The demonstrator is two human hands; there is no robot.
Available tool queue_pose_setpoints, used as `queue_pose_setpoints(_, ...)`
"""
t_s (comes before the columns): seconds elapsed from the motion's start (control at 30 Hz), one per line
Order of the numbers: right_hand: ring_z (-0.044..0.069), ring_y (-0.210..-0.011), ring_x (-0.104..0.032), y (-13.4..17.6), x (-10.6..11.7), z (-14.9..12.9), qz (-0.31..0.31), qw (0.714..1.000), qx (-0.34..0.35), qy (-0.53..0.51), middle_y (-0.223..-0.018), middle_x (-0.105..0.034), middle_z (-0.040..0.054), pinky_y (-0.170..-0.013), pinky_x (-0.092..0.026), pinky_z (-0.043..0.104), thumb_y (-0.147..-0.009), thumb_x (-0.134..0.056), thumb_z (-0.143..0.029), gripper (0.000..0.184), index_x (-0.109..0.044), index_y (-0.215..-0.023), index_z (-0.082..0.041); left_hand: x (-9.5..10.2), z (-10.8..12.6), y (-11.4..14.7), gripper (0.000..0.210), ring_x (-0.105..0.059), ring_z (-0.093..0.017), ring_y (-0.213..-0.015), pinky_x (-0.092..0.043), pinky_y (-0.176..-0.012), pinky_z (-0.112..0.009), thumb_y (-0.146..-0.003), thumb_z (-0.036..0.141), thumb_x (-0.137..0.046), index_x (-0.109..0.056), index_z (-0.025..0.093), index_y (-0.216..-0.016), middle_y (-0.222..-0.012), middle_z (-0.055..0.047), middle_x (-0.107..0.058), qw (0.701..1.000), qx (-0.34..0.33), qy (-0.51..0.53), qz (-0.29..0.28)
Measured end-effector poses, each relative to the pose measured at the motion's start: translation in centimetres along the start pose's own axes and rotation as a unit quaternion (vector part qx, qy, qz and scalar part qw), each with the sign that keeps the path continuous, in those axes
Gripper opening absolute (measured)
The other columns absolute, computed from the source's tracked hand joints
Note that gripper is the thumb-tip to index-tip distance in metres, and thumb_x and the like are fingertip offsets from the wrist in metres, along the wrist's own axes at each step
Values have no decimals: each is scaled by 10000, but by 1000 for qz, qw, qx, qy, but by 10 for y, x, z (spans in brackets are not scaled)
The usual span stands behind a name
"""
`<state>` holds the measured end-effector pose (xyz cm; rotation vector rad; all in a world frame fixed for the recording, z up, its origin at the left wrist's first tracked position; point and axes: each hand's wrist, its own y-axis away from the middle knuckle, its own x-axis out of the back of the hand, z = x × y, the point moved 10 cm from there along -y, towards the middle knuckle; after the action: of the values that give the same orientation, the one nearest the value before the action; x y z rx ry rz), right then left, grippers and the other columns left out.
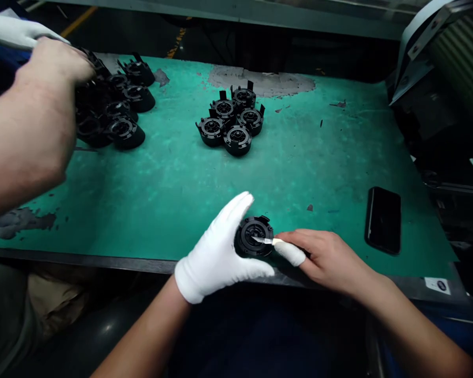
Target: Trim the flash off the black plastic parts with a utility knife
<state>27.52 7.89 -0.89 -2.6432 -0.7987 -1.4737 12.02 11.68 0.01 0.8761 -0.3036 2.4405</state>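
Observation:
My left hand (216, 252), in a white glove, curves round the left side of a round black plastic part (249, 231) near the table's front edge. Its thumb lies along the near side, its fingers along the far side. A small trimming knife (265, 240) is pinched in my right hand (319, 254), which is bare but for a white cover on the thumb. The blade's tip rests over the middle of the part's ringed face; whether it touches cannot be made out.
Several similar black parts (237, 137) stand grouped beyond my hands on the green tabletop (319, 173). More black parts (126, 131) crowd the left, where another person's arm (35, 121) reaches in. A phone (383, 220) lies at right. Dark machinery (441, 100) borders the right side.

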Motion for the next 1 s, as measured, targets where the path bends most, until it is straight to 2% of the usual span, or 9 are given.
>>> queue_pose_setpoints(0.13,209,-960,-716,-5,-8,3,-15,1000,-7,24,-1127,-751,9,-845,-535,338,-1023,-427,-334,318,-658,-1241,-314,-24,-9,10,1099,-412,-349,-1441,-403,-1189,-539,-677,563,-842,-244,243,-1542,-1569,-138,-390,994,82,38,69)
queue_pose_setpoints(0.27,211,-946,-712,-7,-12,7,-34,999,1,28,-1101,-747,12,-802,-525,329,-998,-431,-285,338,-640,-1263,-311,-31,-12,9,956,-551,-323,-1325,-476,-1136,-508,-736,494,-811,-313,233,-1509,-1455,-135,-529,984,101,86,117)
queue_pose_setpoints(0.37,219,-926,-714,-10,-14,7,-35,998,-4,45,-1066,-744,19,-782,-519,334,-976,-434,-251,350,-653,-1244,-306,-29,-12,8,918,-591,-307,-1275,-492,-1124,-488,-741,476,-807,-342,207,-1486,-1390,-133,-577,982,103,100,124)
queue_pose_setpoints(0.6,253,-879,-716,-7,-8,10,3,994,-65,91,-1033,-725,31,-699,-518,360,-948,-433,-219,428,-601,-1330,-314,-27,-11,10,925,-606,-309,-1249,-503,-1109,-491,-718,453,-822,-351,201,-1473,-1356,-134,-586,981,92,89,145)
queue_pose_setpoints(0.77,220,-885,-710,0,-6,2,-21,997,-25,71,-1024,-722,14,-741,-520,348,-1002,-408,-278,387,-581,-1340,-350,-28,-15,15,943,-592,-336,-1272,-508,-1098,-528,-721,489,-807,-337,214,-1491,-1388,-146,-574,982,85,67,152)
queue_pose_setpoints(1.0,240,-855,-724,-8,-6,-3,-56,987,-43,147,-990,-730,5,-673,-487,330,-968,-449,-244,399,-599,-1313,-377,-33,-24,19,970,-566,-341,-1307,-483,-1121,-541,-708,546,-810,-348,213,-1494,-1411,-148,-565,980,79,86,164)
